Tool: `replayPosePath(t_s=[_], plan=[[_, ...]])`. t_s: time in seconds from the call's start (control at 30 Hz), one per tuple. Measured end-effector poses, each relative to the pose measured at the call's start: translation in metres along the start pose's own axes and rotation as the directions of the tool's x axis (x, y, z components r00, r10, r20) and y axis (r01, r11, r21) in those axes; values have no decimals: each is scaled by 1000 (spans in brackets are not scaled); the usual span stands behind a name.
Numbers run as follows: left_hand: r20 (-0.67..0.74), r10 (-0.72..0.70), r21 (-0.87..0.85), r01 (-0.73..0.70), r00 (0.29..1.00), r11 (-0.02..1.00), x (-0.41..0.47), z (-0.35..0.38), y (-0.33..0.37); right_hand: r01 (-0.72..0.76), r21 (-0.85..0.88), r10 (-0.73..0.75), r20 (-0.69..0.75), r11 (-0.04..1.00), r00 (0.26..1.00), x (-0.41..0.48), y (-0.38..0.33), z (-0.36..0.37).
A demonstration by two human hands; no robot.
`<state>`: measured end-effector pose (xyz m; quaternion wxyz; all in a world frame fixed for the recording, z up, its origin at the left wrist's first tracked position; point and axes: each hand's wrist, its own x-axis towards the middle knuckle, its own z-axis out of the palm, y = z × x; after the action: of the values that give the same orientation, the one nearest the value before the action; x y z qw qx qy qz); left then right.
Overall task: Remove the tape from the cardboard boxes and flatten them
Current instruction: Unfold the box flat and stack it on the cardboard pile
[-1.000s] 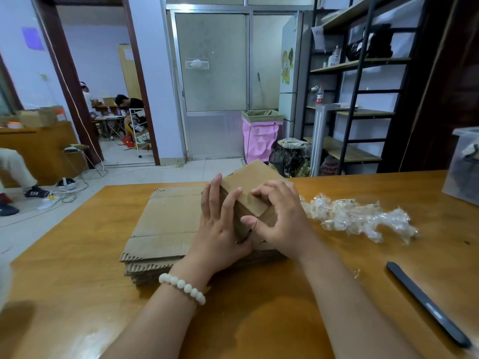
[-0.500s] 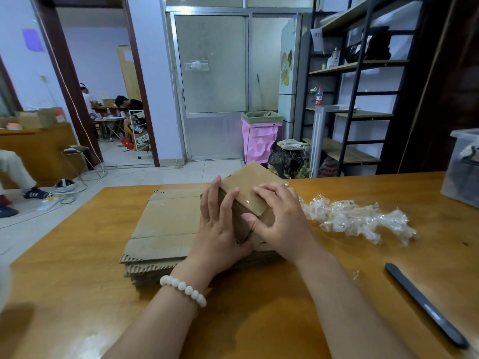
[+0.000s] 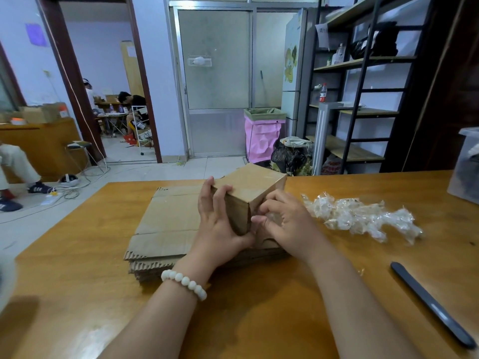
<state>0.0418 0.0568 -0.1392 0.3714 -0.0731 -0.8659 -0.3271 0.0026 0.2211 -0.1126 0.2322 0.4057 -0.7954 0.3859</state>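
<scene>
Tape-stripping step: left hand [image 3: 220, 221] grip clamps the small cardboard box [image 3: 250, 186]; right hand [image 3: 289, 225] grip seems pinched on its tape [image 3: 270, 215]. Next: a steady peel.

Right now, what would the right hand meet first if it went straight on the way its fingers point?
The box: the right hand seems to touch its near face, though depth is unclear.

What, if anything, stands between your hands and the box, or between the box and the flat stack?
Nothing visible does. The left hand and right hand both hold the box, which rests on the flat stack. The crumpled tape and the dark tool lie apart to the right.
</scene>
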Motion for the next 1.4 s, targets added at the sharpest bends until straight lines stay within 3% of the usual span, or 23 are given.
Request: replayPosePath(t_s=[0.17,0.4,0.5,0.73,0.9,1.0,1.3,1.4], plan=[[3,-31,-79,31,1000,996,3,-5,-3,-91,166,80,73,982,994,0,-1,-3],[64,-10,-100,16,998,995,3,-5,-7,-184,324,209,-44,928,977,-1,-10,5],[64,-5,-83,10,998,996,1,-2,-7,-215,411,231,11,886,973,-3,-10,7],[73,27,-62,-22,997,998,2,-3,-7,-121,260,140,-57,958,988,1,4,8],[106,0,-76,8,994,997,3,-4,-2,94,-42,-103,-299,995,949,-3,-3,18],[108,-12,-61,18,994,998,1,-3,-1,126,-145,-171,-358,981,918,1,-6,18],[54,-13,-50,16,998,999,-2,3,7,-9,133,66,-438,991,896,4,-8,22],[55,-40,-53,43,998,998,-2,3,5,-62,234,147,-364,970,920,2,-7,19]])
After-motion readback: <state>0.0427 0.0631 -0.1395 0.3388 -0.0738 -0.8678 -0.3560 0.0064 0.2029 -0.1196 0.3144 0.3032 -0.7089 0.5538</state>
